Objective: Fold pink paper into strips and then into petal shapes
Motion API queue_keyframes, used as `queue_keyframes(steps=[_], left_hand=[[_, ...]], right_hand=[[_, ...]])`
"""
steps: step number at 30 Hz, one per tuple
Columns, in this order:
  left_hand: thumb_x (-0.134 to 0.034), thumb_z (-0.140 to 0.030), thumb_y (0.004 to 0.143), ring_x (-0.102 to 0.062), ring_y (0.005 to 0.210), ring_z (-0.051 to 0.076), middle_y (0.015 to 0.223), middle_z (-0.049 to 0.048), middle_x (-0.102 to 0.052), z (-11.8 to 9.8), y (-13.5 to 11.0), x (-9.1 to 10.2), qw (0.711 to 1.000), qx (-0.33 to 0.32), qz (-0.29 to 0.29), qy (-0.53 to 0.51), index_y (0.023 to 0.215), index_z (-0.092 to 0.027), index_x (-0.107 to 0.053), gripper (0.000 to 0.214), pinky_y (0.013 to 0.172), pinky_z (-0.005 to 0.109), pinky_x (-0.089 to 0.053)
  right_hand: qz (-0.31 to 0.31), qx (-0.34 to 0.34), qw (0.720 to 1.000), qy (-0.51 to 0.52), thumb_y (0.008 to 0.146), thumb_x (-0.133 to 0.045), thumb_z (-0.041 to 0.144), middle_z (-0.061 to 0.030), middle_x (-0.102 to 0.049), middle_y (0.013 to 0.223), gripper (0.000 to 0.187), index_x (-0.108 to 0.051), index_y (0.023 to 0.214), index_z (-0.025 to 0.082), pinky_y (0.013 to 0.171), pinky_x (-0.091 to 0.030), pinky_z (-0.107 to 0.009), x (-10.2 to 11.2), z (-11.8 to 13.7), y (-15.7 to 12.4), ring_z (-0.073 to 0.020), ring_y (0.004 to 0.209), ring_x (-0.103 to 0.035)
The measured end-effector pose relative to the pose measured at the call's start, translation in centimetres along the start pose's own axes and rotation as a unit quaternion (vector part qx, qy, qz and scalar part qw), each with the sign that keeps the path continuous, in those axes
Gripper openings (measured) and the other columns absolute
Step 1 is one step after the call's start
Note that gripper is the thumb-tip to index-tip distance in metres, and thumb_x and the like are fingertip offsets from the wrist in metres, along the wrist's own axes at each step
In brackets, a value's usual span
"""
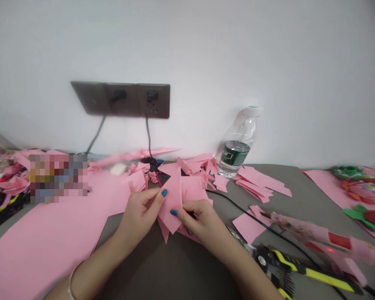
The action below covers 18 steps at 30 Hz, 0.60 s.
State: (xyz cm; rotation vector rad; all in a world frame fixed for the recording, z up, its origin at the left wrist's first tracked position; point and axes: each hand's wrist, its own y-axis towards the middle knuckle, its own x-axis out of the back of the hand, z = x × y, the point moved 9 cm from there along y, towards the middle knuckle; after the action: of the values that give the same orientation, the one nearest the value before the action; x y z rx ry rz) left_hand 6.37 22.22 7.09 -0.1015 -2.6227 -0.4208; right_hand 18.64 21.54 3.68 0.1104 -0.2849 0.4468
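Note:
My left hand (140,212) and my right hand (200,221) pinch a folded piece of pink craft paper (171,200) between them, just above the grey tabletop (175,266). My nails are painted blue. Something dark shows between the right fingers, but it is too small to name. Around the hands lie several cut pink paper pieces (193,183), and a large pink sheet (50,241) spreads to the left.
A pink hot glue gun (318,235) with a black cord and yellow-handled pliers (309,271) lie at right. Paper flowers (362,193) sit at far right. A water bottle (237,146) stands by the wall below a socket panel (120,100) with plugged-in cables.

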Motion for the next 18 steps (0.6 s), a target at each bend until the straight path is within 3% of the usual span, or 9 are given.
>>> queue_keyframes(steps=[6,12,18], left_hand=[[-0.047,-0.033,0.095,-0.026,0.054,0.011,0.059,-0.0051,-0.027,0.35,0.05,0.68,1.000,0.016,-0.024,-0.011,0.061,-0.022,-0.034,0.038,0.047,0.025,-0.021],[-0.048,-0.035,0.095,-0.025,0.053,0.011,0.057,-0.0052,-0.027,0.60,0.14,0.85,0.999,0.024,-0.036,-0.029,0.059,-0.021,-0.035,0.040,0.047,0.024,-0.021],[-0.047,-0.037,0.095,-0.030,0.054,0.011,0.058,-0.0045,-0.034,0.80,0.25,0.67,0.998,0.028,-0.031,-0.054,0.061,-0.020,-0.042,0.038,0.046,0.023,-0.025]], right_hand=[[0.006,0.043,0.999,0.024,0.101,-0.043,0.037,0.0041,-0.039,0.063,0.038,-0.038,0.067,0.022,0.054,-0.031,-0.025,0.04,1.08,-0.14,-0.0125,0.058,-0.036],[-0.033,0.023,0.999,0.006,0.099,-0.047,0.037,0.0033,-0.047,0.052,0.046,-0.044,0.056,0.022,0.053,-0.031,-0.026,0.81,0.33,0.22,-0.0124,0.050,-0.042],[-0.049,0.038,0.998,0.029,0.100,-0.047,0.044,0.0030,-0.048,0.061,0.043,-0.042,0.064,0.022,0.056,-0.035,-0.025,0.83,0.33,0.19,-0.0135,0.058,-0.044]])
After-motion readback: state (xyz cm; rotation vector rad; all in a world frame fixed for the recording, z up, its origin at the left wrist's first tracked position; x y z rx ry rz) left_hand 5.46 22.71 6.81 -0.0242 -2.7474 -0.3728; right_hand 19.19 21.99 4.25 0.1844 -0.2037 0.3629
